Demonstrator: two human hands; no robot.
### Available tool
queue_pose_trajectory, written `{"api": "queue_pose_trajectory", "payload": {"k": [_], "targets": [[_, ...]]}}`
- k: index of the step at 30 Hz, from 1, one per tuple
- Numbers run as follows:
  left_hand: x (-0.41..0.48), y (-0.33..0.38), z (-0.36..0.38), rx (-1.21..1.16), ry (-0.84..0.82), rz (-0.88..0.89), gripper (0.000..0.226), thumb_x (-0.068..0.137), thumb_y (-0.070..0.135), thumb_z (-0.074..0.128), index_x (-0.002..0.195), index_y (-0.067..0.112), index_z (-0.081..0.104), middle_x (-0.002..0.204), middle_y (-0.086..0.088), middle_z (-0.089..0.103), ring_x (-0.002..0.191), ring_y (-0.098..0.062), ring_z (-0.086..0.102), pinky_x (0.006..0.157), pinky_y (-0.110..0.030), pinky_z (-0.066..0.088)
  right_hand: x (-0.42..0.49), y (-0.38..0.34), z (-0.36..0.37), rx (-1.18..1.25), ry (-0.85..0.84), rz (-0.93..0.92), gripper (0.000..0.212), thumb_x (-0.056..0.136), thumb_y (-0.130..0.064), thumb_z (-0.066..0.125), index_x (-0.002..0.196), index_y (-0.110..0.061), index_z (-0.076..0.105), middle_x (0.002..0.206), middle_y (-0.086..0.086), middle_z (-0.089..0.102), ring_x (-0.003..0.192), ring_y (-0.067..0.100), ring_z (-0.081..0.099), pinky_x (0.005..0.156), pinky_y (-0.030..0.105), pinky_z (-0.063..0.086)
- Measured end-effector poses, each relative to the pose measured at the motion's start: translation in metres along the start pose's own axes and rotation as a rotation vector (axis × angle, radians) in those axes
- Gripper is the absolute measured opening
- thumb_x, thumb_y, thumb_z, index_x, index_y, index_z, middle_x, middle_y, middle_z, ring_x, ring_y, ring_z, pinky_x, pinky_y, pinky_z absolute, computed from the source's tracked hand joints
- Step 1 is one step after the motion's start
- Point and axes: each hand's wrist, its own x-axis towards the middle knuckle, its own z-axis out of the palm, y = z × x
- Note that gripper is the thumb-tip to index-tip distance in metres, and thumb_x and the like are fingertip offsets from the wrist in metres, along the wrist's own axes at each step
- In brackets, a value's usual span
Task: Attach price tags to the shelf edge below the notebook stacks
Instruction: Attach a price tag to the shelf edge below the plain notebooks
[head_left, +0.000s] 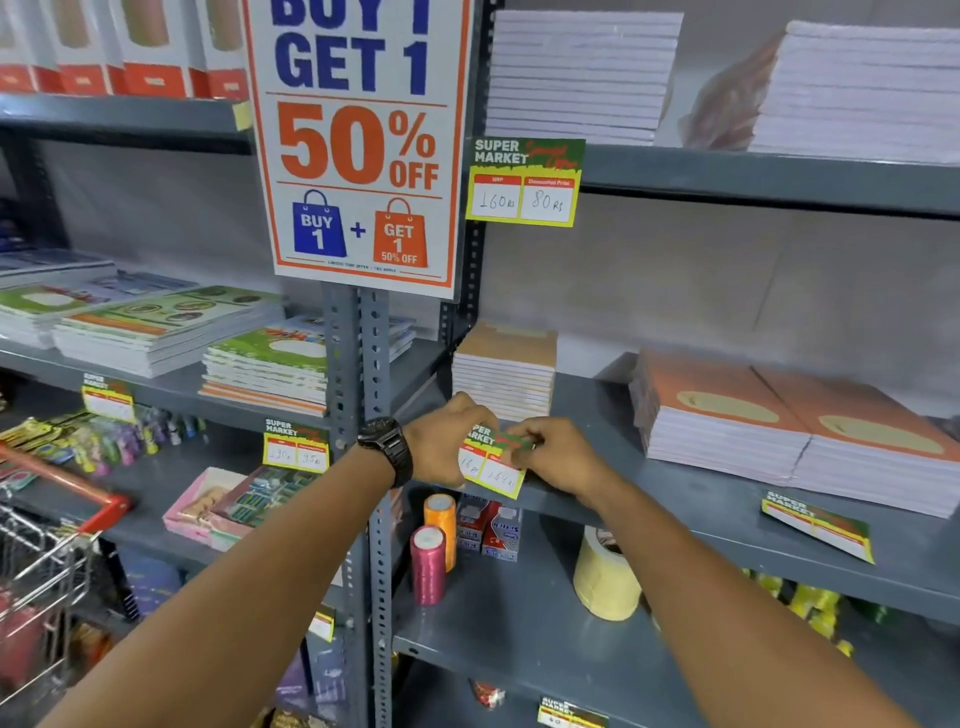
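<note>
A green, red and yellow price tag (494, 467) lies against the grey shelf edge (691, 525), just below a stack of brown-covered notebooks (506, 371). My left hand (444, 444), with a black watch on its wrist, grips the tag's left end. My right hand (558, 457) pinches and presses its top right corner. A second tag (818, 530) hangs on the same edge under two stacks of orange notebooks (795, 431). Another tag (524, 182) hangs from the shelf above, under white notebook stacks (582, 73).
A large "Buy 1 Get 1 50% off" sign (358, 145) covers the upright post. Below the working shelf stand thread spools (434, 545), small boxes (493, 530) and a roll of tape (605, 577). A red-handled shopping cart (47, 535) is at the left.
</note>
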Motion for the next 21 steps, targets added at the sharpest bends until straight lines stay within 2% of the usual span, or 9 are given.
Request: {"api": "queue_pose_trajectory", "payload": {"k": [2, 4, 5, 7, 9, 10, 12, 15, 21], "targets": [[-0.015, 0.001, 0.004, -0.101, 0.042, 0.024, 0.09, 0.056, 0.01, 0.085, 0.134, 0.021, 0.042, 0.122, -0.003, 0.037, 0.11, -0.015, 0.044, 0.092, -0.022, 0.04, -0.006, -0.002, 0.002, 0.081, -0.012, 0.017, 0.017, 0.077, -0.008, 0.076, 0.09, -0.018, 0.076, 0.089, 0.002, 0.076, 0.085, 0.017, 0.071, 0.079, 0.033, 0.058], [-0.032, 0.0, 0.008, -0.271, 0.058, 0.002, 0.09, 0.059, 0.016, 0.088, 0.135, 0.024, 0.041, 0.127, 0.0, 0.044, 0.112, -0.014, 0.048, 0.094, -0.025, 0.042, -0.014, -0.003, 0.008, 0.079, -0.034, 0.005, 0.014, 0.078, -0.008, 0.074, 0.088, -0.018, 0.076, 0.087, 0.003, 0.076, 0.081, 0.016, 0.071, 0.076, 0.033, 0.057], [-0.04, -0.001, 0.013, -0.356, 0.078, -0.017, 0.082, 0.063, 0.019, 0.087, 0.133, 0.025, 0.044, 0.126, 0.002, 0.05, 0.111, -0.013, 0.052, 0.094, -0.027, 0.045, -0.017, -0.003, 0.012, 0.054, -0.044, -0.011, 0.014, 0.079, -0.008, 0.072, 0.087, -0.019, 0.075, 0.087, 0.003, 0.076, 0.079, 0.015, 0.07, 0.074, 0.033, 0.056], [-0.054, -0.006, 0.027, -0.444, 0.18, -0.052, 0.051, 0.075, 0.027, 0.08, 0.119, 0.026, 0.055, 0.118, 0.007, 0.06, 0.107, -0.011, 0.058, 0.093, -0.031, 0.047, -0.026, -0.001, 0.023, -0.016, -0.06, -0.059, 0.012, 0.081, -0.011, 0.07, 0.088, -0.019, 0.075, 0.086, 0.003, 0.076, 0.076, 0.014, 0.068, 0.072, 0.035, 0.056], [-0.063, -0.009, 0.044, -0.499, 0.3, -0.106, 0.022, 0.083, 0.03, 0.072, 0.101, 0.022, 0.063, 0.102, 0.004, 0.067, 0.094, -0.011, 0.062, 0.084, -0.033, 0.048, -0.034, 0.001, 0.034, -0.073, -0.068, -0.105, 0.01, 0.085, -0.014, 0.067, 0.089, -0.018, 0.076, 0.085, 0.003, 0.075, 0.075, 0.013, 0.065, 0.071, 0.034, 0.053], [-0.066, -0.008, 0.051, -0.514, 0.338, -0.146, 0.015, 0.085, 0.028, 0.07, 0.095, 0.019, 0.064, 0.095, 0.002, 0.068, 0.086, -0.012, 0.062, 0.078, -0.031, 0.047, -0.037, 0.002, 0.039, -0.103, -0.054, -0.118, 0.01, 0.086, -0.016, 0.067, 0.089, -0.018, 0.076, 0.085, 0.002, 0.075, 0.075, 0.013, 0.064, 0.07, 0.033, 0.052], [-0.067, -0.008, 0.062, -0.525, 0.391, -0.224, 0.011, 0.086, 0.025, 0.069, 0.09, 0.017, 0.064, 0.09, -0.001, 0.068, 0.079, -0.015, 0.062, 0.071, -0.029, 0.046, -0.042, 0.002, 0.046, -0.163, 0.0, -0.123, 0.01, 0.087, -0.019, 0.067, 0.09, -0.019, 0.076, 0.085, 0.0, 0.074, 0.076, 0.013, 0.065, 0.069, 0.03, 0.052], [-0.062, -0.007, 0.072, -0.547, 0.443, -0.308, 0.011, 0.083, 0.027, 0.072, 0.089, 0.022, 0.065, 0.09, 0.002, 0.07, 0.082, -0.018, 0.065, 0.07, -0.028, 0.049, -0.043, 0.002, 0.051, -0.198, 0.096, -0.093, 0.008, 0.085, -0.018, 0.068, 0.09, -0.019, 0.075, 0.086, 0.0, 0.074, 0.078, 0.013, 0.064, 0.07, 0.027, 0.052], [-0.052, -0.002, 0.082, -0.474, 0.578, -0.399, 0.014, 0.08, 0.027, 0.075, 0.086, 0.022, 0.063, 0.074, 0.012, 0.064, 0.063, -0.001, 0.055, 0.06, -0.022, 0.042, -0.042, 0.0, 0.059, -0.307, 0.186, -0.064, 0.006, 0.084, -0.02, 0.067, 0.089, -0.02, 0.069, 0.087, 0.004, 0.073, 0.078, 0.02, 0.065, 0.069, 0.032, 0.054]]}}
